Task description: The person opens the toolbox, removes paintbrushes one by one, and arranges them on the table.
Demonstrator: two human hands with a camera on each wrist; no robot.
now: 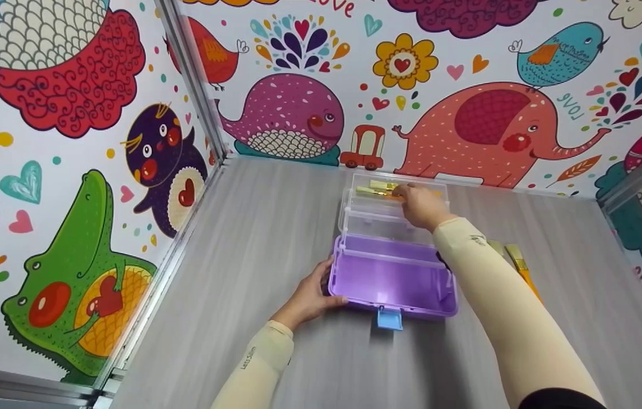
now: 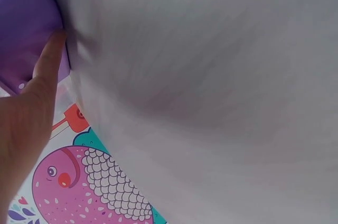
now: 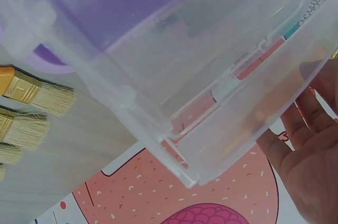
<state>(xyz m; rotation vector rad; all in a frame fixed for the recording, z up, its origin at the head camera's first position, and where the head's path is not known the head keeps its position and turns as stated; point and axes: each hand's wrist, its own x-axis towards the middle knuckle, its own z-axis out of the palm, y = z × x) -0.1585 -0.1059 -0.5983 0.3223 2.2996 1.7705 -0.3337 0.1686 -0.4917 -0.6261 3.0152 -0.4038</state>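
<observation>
A purple storage box (image 1: 394,284) stands with its clear trays raised toward the back and a light blue latch (image 1: 390,319) at its front. My left hand (image 1: 308,298) holds its front left corner, thumb along the front; in the left wrist view a finger (image 2: 50,57) lies against the purple side. Over the topmost clear tray (image 1: 349,213), my right hand (image 1: 424,205) pinches a paintbrush (image 1: 370,191) with pale bristles and an orange handle. Another paintbrush (image 1: 383,184) lies just behind it in that tray. In the right wrist view the tray wall partly covers the fingers (image 3: 298,123).
Several flat paintbrushes lie on the grey table (image 1: 230,244) right of the box; one brush (image 1: 518,258) shows beyond the right sleeve, and bristles (image 3: 53,99) show in the right wrist view. Printed cartoon panels (image 1: 298,113) wall the table at the back and sides.
</observation>
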